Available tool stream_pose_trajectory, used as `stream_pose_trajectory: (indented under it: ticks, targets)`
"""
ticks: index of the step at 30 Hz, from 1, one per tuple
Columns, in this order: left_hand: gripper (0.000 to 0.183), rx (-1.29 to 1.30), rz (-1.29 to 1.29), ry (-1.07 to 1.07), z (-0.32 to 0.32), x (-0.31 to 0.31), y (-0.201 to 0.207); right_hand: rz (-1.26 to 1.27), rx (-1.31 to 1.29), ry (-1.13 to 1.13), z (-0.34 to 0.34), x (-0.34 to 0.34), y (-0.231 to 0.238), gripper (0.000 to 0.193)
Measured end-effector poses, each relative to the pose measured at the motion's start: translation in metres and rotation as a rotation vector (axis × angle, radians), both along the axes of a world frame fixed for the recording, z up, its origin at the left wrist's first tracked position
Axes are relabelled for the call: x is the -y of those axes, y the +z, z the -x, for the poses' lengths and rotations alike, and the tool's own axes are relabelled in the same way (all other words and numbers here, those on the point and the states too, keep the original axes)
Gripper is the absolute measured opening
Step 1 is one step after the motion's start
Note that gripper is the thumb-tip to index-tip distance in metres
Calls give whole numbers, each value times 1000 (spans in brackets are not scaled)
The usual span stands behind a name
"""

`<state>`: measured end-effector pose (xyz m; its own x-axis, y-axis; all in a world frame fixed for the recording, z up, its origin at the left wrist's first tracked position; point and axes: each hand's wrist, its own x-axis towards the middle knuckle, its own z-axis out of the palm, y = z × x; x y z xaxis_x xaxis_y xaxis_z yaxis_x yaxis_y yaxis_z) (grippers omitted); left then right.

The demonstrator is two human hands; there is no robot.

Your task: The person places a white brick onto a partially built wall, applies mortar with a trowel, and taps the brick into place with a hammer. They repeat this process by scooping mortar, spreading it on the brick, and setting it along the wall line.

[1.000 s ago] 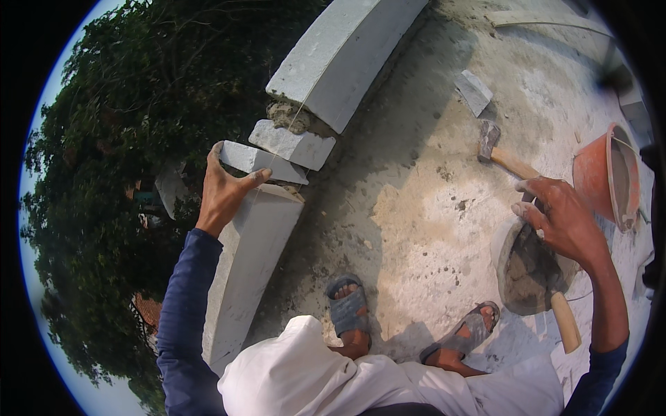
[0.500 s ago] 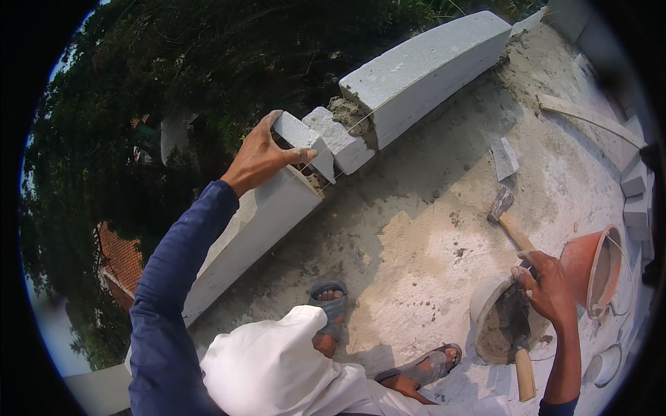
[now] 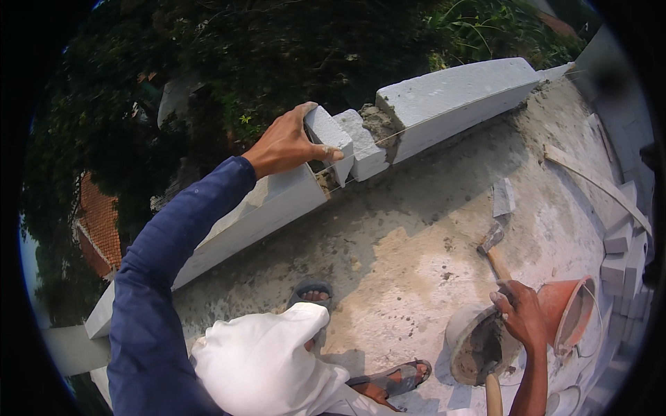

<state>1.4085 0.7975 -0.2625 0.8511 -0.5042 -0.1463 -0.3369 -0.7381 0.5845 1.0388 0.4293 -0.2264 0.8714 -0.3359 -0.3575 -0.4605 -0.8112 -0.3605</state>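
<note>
1. Since half a second ago the view has swung left and down, so the block row now runs higher across the picture; the left hand (image 3: 288,144) stays on the same small grey block (image 3: 329,139), and the right hand (image 3: 522,315) is still over the mortar bucket.
2. Dark trees (image 3: 277,48) fill the ground beyond the wall edge, with a red tiled roof (image 3: 97,225) far below at the left.
3. Rough concrete slab (image 3: 409,249) takes up the middle, stained with mortar.
4. Long grey wall blocks lie along the slab edge: one (image 3: 250,215) under the left forearm, one (image 3: 458,97) further right.
5. Between them sit the small grey block and a second short block (image 3: 364,145), with a lump of mortar (image 3: 379,123) against the far long block.
6. Left hand grips the small grey block, fingers over its top and thumb pressed on its near face; a taut string line (image 3: 347,180) crosses just below.
7. Right hand hangs over the mortar bucket (image 3: 465,333), fingers curled; what it pinches I cannot tell, since the hand hides it.
8. Just beside it lie an orange bucket (image 3: 569,312) on its side and a hammer (image 3: 494,246).
9. A stack of spare blocks (image 3: 621,256) and a wooden strip (image 3: 596,184) bend along the right rim, partly cut off.
10. White cloth (image 3: 263,360) covers the person's head; sandalled feet (image 3: 388,381) show past it.
</note>
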Motion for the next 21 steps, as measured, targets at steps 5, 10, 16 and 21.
stream_pose_trajectory:
  ticks: [5,10,16,21]
  targets:
    - [129,0,31,2,2,-1,2,-146,-158,-143,-6,-2,1,39]
    - [129,4,23,11,2,0,0,-75,-124,-80,-5,-1,-3,40]
    - [134,-23,-17,36,1,4,0,-24,-97,-51,0,-2,-5,40]
    - [135,-24,-24,27,1,7,2,-19,-82,-57,2,-7,1,41]
